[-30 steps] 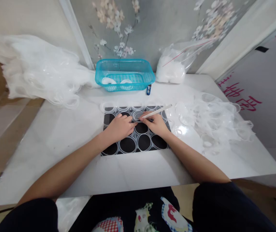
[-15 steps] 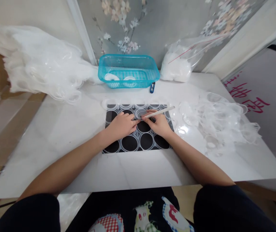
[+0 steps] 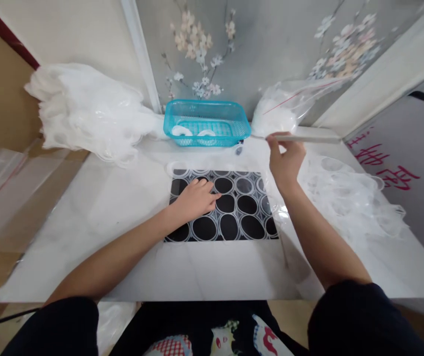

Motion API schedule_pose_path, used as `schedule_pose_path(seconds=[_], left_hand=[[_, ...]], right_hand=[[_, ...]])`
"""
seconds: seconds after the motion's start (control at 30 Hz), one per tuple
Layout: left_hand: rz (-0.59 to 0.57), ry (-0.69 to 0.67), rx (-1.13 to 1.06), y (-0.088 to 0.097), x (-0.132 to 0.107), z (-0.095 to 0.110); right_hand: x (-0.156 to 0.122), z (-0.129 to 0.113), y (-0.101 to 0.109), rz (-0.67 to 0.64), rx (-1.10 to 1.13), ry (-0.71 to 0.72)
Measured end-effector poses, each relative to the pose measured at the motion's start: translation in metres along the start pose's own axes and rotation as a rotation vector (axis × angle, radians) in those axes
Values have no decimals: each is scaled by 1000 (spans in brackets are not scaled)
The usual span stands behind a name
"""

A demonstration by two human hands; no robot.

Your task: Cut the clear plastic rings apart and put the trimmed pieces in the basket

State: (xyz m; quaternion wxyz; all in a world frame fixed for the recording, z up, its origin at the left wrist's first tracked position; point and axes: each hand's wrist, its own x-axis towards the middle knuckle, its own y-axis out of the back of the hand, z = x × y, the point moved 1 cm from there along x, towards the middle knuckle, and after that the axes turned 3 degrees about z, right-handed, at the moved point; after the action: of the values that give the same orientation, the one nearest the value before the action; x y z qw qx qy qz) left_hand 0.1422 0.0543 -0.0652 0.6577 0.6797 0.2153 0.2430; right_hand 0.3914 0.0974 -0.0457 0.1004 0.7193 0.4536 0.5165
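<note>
A clear film sheet patterned with round cut-outs lies over a black mat [image 3: 247,204] on the table. My left hand [image 3: 197,199] rests on the mat's left middle part, fingers loosely stretched and index finger pointing right. Raised above the table, to the right of the basket, my right hand [image 3: 288,157] pinches a long, slim, pale tool [image 3: 319,139] held almost level. Its thin end points left; its exact kind cannot be made out. Two white rings [image 3: 207,134] lie in the turquoise basket [image 3: 207,142] beyond the mat.
A heap of translucent ring-cut film [image 3: 349,193] covers the table's right side. A bulging pile of white film [image 3: 89,111] stands back left, near cardboard with plastic bags [image 3: 15,198]. A zip bag with white contents [image 3: 276,116] leans against the wall.
My right hand has lifted off the mat and moved up and right, still gripping the slim tool. My left hand has stayed on the mat. The view has shifted slightly.
</note>
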Motion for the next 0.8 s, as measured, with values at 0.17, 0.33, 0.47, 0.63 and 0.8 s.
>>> schedule_pose_path(seconds=[0.17, 0.33, 0.47, 0.63, 0.8], left_hand=[[119, -76, -15, 4, 5, 5], [77, -166, -7, 3, 26, 24], [70, -141, 76, -2, 39, 33], [74, -126, 102, -6, 43, 33], [38, -113, 97, -4, 44, 34]], right_hand=[[-67, -3, 6, -243, 175, -63], [-95, -2, 0, -310, 366, -270], [-90, 1, -2, -297, 366, -276], [-92, 0, -2, -302, 360, -282], [-89, 1, 0, -298, 363, -297]])
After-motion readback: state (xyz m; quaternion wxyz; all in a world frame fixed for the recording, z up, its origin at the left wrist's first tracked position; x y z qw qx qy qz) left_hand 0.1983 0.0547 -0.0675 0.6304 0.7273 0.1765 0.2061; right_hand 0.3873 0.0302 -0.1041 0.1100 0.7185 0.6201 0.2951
